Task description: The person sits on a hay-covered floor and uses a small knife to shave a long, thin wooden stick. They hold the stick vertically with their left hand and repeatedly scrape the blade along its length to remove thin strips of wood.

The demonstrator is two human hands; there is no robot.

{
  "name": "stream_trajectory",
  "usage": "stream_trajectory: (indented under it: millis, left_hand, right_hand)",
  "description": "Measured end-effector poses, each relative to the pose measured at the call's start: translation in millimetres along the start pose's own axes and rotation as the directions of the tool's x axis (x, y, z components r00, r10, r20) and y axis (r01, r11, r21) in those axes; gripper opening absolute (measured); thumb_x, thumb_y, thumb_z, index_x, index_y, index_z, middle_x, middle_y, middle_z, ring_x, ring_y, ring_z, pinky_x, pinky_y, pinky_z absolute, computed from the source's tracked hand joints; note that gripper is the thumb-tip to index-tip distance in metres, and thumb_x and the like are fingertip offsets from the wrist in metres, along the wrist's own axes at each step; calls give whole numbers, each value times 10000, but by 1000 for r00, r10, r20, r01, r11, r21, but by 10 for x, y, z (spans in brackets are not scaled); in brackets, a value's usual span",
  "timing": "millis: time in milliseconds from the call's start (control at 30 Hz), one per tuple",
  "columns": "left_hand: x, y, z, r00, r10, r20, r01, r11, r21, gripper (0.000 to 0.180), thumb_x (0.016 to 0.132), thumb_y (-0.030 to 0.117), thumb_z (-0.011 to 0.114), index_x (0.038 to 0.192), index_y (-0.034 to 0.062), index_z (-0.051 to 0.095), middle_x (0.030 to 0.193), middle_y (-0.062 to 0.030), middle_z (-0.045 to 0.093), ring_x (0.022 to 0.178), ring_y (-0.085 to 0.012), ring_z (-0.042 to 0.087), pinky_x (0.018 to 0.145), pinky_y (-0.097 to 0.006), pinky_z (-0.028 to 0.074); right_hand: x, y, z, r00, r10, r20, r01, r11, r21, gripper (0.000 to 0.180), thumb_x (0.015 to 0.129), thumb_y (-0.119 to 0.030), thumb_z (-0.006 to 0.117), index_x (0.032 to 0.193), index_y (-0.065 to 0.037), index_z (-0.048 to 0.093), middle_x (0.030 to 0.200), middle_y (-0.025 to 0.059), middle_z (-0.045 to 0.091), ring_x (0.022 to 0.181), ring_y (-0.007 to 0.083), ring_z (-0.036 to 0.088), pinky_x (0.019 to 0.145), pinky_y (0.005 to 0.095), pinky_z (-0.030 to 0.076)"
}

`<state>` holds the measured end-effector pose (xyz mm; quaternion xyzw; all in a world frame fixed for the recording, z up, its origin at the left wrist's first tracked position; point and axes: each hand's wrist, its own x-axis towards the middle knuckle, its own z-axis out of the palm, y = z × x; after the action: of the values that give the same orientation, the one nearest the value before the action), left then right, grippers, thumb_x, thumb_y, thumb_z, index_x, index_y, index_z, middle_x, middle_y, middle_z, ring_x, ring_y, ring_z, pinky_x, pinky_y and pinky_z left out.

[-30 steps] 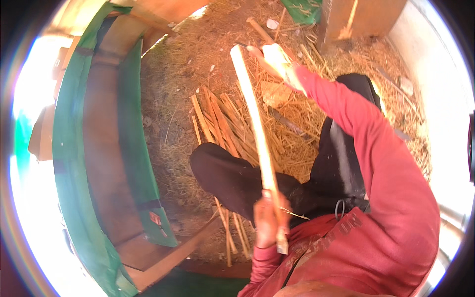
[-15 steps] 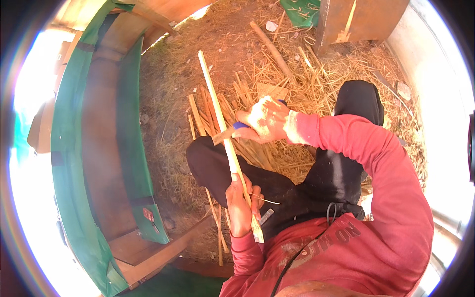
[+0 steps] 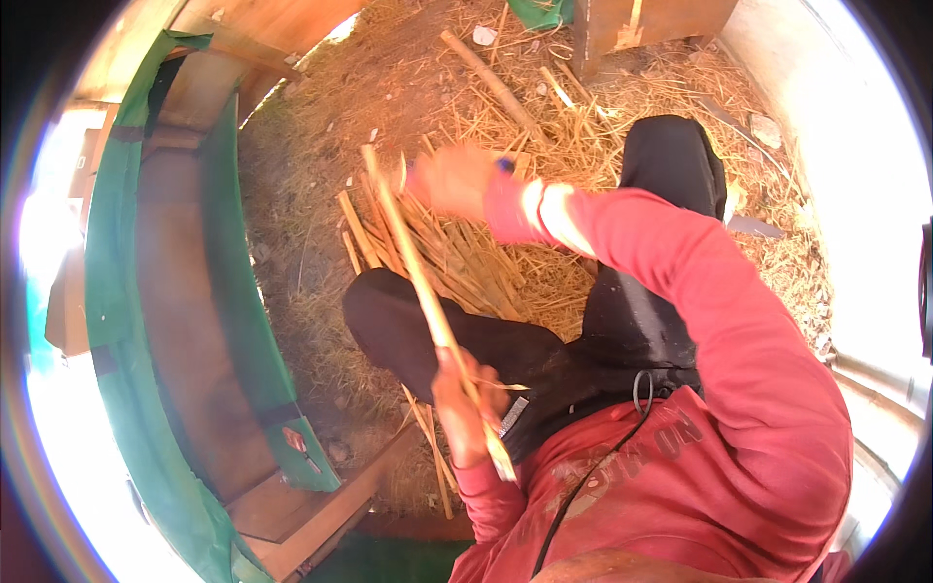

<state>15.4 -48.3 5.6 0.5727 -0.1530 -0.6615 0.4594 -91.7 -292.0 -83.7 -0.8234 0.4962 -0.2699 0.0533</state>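
Observation:
My left hand (image 3: 465,389) is closed around the lower part of a long pale split stick (image 3: 418,267), possibly bamboo. The stick slants from near my belly up and away to the left, over my thigh. A thin curled sliver (image 3: 507,387) hangs off it by my fingers. My right hand (image 3: 452,183), smeared by motion, is closed on a blue-handled knife (image 3: 505,166) near the stick's far end. The knife's blade is hardly readable in the blur. Under the stick, beyond my leg, lies a pile of split sticks (image 3: 462,257).
Straw and shavings (image 3: 554,262) cover the ground. A thicker pole (image 3: 494,85) lies farther off, near a wooden box (image 3: 651,27). To the left stands a wooden trough frame edged with green sheeting (image 3: 117,291). A pale wall (image 3: 826,126) rises at the right.
My right hand with the knife has moved up and left along the stick toward its far end. The view has shifted a little; my left hand keeps its hold.

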Motion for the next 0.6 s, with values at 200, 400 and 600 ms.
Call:
stream_trajectory:
  millis: [200, 400, 600]
  left_hand:
    - [-269, -107, -248, 990, -28, 141, 38, 997, -68, 498, 1007, 504, 300, 741, 94, 396, 411, -9, 314, 275, -98, 282, 283, -225, 231]
    - [15, 17, -425, 944, 100, 314, -28, 974, -225, 413, 1009, 465, 346, 767, 132, 371, 406, 23, 322, 255, -82, 281, 274, -196, 220]
    - [12, 68, -235, 938, -12, 346, 103, 964, -245, 222, 981, 182, 494, 798, 129, 380, 418, 21, 352, 257, -90, 301, 289, -208, 207]
  right_hand:
    - [329, 840, -386, 785, 586, 202, -615, 696, 371, 582, 990, -529, 359, 834, -43, 639, 536, 42, 458, 479, 136, 466, 486, 338, 421]
    - [-156, 90, -193, 996, 21, 91, -62, 879, 473, 452, 963, -472, 470, 913, -46, 614, 614, 152, 587, 539, 309, 591, 497, 432, 426]
    - [-491, -235, -380, 927, -368, -73, 373, 882, 288, 365, 912, -403, 585, 865, -41, 608, 561, 155, 552, 461, 366, 549, 425, 436, 424]
